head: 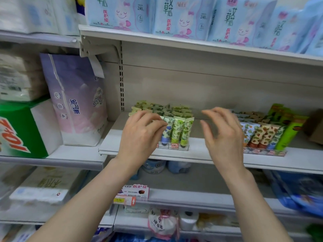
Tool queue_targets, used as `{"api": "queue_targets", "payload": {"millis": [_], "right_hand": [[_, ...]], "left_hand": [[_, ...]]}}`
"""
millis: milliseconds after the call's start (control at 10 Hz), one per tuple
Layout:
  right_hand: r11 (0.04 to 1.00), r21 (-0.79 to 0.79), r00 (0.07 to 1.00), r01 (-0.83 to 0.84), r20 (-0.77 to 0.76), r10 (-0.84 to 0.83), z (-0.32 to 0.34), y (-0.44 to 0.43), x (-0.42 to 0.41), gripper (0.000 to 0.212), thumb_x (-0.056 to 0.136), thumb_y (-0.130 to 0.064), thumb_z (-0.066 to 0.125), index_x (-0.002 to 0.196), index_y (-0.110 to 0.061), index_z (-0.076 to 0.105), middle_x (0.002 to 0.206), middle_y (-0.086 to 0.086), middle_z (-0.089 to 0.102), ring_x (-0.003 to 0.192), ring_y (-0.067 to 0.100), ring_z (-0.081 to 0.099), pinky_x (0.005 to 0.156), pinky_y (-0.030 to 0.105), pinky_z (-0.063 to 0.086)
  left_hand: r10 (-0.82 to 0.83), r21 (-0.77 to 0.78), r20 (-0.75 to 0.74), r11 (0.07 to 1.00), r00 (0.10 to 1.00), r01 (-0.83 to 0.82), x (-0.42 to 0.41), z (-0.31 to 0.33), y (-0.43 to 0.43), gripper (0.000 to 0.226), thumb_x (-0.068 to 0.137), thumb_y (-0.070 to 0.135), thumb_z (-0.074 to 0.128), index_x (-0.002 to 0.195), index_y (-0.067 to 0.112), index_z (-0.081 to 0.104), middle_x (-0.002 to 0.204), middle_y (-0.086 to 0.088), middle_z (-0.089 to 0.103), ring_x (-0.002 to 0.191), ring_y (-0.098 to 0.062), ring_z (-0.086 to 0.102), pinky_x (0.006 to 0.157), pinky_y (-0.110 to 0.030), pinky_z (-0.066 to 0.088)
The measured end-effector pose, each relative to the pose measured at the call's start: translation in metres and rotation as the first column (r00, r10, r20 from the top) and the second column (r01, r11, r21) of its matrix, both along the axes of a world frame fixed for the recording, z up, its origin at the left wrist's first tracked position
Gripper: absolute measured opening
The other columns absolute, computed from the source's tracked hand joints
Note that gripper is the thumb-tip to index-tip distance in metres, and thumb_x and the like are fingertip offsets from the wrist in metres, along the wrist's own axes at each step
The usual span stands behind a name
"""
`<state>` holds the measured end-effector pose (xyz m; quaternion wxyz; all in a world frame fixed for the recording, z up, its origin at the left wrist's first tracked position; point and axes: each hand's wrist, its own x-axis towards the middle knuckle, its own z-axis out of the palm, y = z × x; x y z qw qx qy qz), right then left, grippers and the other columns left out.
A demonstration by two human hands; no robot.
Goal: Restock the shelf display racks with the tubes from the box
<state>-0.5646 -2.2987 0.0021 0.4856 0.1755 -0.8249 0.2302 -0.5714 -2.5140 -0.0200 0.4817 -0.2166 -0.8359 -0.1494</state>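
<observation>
Two clear display racks stand on the middle shelf (197, 154). The left rack (178, 147) holds several green and blue floral tubes (176, 131) upright in rows. My left hand (141, 135) reaches over its front left part, bent fingertips touching the tops of the front tubes; no tube is plainly gripped. The right rack (265, 151) holds several brown, orange and green patterned tubes (262, 135). My right hand (223, 135) hovers over the gap between the racks, fingers relaxed and spread, holding nothing. A brown cardboard box (314, 126) shows at the shelf's far right edge.
Blue packs of pads (181, 16) line the shelf above. A lilac tissue pack (78, 100) and a green-and-white pack (22, 130) stand left of the upright. The shelf below carries blue bottles (178, 166) and a price tag (134, 193).
</observation>
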Motion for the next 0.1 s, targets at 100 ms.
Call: {"api": "queue_targets", "payload": {"millis": [100], "right_hand": [[0.988, -0.156, 0.991, 0.022, -0.126, -0.041, 0.0351, 0.0255, 0.0351, 0.019, 0.092, -0.011, 0.062, 0.11, -0.007, 0.064, 0.103, 0.005, 0.061, 0.091, 0.016, 0.057, 0.086, 0.016, 0.04]], "left_hand": [[0.013, 0.163, -0.07, 0.987, 0.997, -0.002, 0.0219, 0.0123, 0.0003, 0.015, 0.093, 0.023, 0.063, 0.088, 0.012, 0.071, 0.089, -0.002, 0.068, 0.086, -0.023, 0.058, 0.073, -0.037, 0.045]]}}
